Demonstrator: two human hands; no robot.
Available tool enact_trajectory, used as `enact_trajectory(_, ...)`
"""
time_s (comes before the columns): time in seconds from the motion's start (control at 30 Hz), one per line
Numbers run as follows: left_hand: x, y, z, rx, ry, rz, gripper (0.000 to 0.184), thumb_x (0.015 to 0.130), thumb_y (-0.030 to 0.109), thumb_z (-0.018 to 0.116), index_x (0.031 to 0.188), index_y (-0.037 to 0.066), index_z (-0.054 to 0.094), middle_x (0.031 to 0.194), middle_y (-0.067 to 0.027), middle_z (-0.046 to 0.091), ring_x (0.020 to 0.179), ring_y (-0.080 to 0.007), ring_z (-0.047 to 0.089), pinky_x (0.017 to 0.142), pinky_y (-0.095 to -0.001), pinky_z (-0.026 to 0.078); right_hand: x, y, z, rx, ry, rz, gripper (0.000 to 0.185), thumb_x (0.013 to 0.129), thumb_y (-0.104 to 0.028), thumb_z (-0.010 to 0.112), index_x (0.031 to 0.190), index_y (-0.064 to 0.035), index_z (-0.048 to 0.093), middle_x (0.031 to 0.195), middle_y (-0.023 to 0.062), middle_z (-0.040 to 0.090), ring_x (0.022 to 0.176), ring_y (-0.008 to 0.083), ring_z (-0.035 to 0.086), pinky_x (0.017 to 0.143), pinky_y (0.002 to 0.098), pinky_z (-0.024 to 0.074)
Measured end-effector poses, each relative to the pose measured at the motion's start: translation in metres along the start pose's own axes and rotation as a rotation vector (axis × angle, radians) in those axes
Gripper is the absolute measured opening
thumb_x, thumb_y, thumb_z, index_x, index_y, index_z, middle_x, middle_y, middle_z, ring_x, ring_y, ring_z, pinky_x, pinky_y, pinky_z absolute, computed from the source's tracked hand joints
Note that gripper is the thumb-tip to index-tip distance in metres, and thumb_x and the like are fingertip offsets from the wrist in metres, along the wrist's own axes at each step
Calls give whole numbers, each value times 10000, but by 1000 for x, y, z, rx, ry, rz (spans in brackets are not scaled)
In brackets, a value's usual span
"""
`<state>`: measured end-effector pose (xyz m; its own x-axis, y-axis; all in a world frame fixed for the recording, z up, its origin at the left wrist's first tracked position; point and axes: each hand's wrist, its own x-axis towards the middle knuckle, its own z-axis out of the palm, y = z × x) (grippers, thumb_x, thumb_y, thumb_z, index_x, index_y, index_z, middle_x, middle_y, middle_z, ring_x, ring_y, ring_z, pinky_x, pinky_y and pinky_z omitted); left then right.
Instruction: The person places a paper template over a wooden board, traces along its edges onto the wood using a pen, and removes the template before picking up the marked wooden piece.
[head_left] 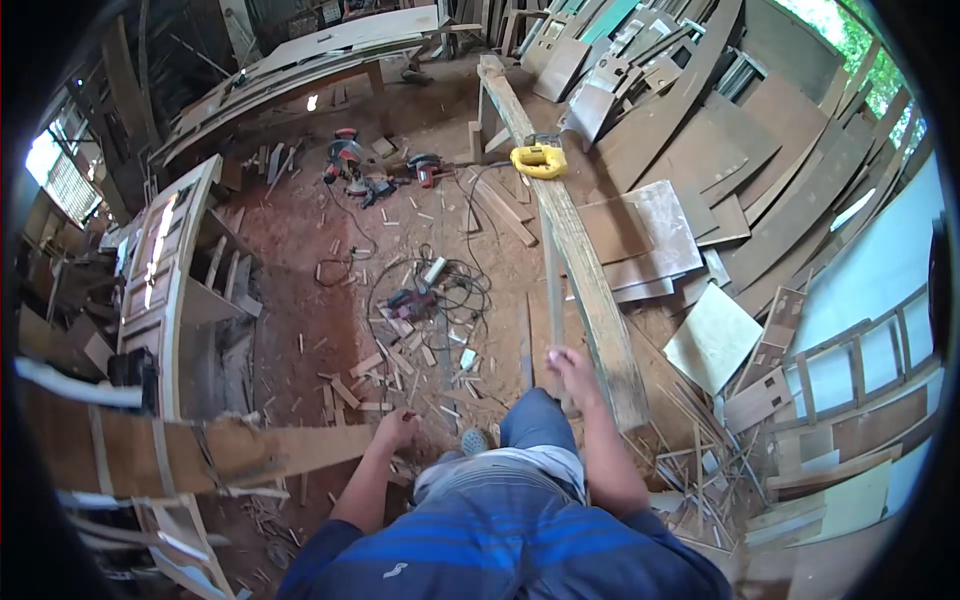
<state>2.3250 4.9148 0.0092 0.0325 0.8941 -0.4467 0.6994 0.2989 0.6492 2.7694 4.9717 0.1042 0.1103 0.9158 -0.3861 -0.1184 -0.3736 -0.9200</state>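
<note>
My left hand (398, 428) hangs in front of my body, loosely curled with nothing seen in it. Close beside it is the narrow end of a brown board (300, 450) that reaches in from the left. My right hand (572, 374) is in the air, its fingers loosely bent and partly apart, and no held thing shows. Just to its right runs a long rough wooden beam (585, 250), raised on supports. A yellow power tool (538, 161), possibly a jigsaw, lies on the beam, farther off than my hands.
Power tools, among them a red and black saw (345, 160), lie on the dirt floor with tangled cords (470, 290) and wood scraps. Panelled wood (150, 270) stands at left. Sheets and boards (700, 150) lean at right. A long board-covered bench (340, 40) is at the back.
</note>
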Motion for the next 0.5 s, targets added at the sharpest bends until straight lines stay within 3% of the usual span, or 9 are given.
enact_trajectory(0.07,15,11,-18,34,18,-79,408,942,365,694,1150,19,750,1085,-231,761,1051,-367,739,932,-446,563,73,-36,7,97,-13,-33,294,1051,-224,646,1241,-5,695,1056,68,742,880,134,700,792,292,562)
enact_trajectory(0.1,30,-11,-14,-51,22,-132,389,948,363,693,1133,27,754,1090,-235,757,1071,-384,727,948,-447,556,109,-50,11,139,-19,-51,283,1048,-229,651,1228,-15,696,1023,60,734,862,121,688,749,279,552)
enact_trajectory(0.2,44,-61,3,-176,104,-211,369,957,346,673,1118,24,753,1086,-234,757,1056,-392,724,936,-466,556,224,-76,11,251,-72,-46,280,1041,-229,662,1223,-17,682,1024,81,731,864,156,707,778,310,583)
enact_trajectory(0.27,32,-53,-1,51,100,-259,349,965,320,650,1100,17,757,1070,-227,762,1022,-379,733,895,-456,567,294,-92,14,363,-82,-23,283,1040,-234,662,1234,-27,672,1014,91,726,870,177,710,795,332,592)
enact_trajectory(0.4,39,-112,72,762,-187,-154,303,984,257,565,1041,62,790,1067,-220,764,1009,-387,733,844,-463,586,464,-110,11,532,-100,58,301,1038,-234,661,1271,-43,645,1003,101,721,897,204,711,807,351,597)
enact_trajectory(0.43,34,-96,75,602,-235,-238,303,978,260,573,1045,55,787,1062,-217,765,997,-373,736,838,-454,584,505,-106,9,536,-63,101,312,1036,-255,664,1267,-47,635,993,101,719,914,215,707,805,354,595)
enact_trajectory(0.5,41,-57,79,298,-215,-439,307,966,265,589,1054,41,781,1052,-210,766,973,-344,741,824,-436,581,582,-99,-1,525,-51,158,486,1018,-320,687,1380,-24,556,1152,146,697,1021,243,692,887,380,586)
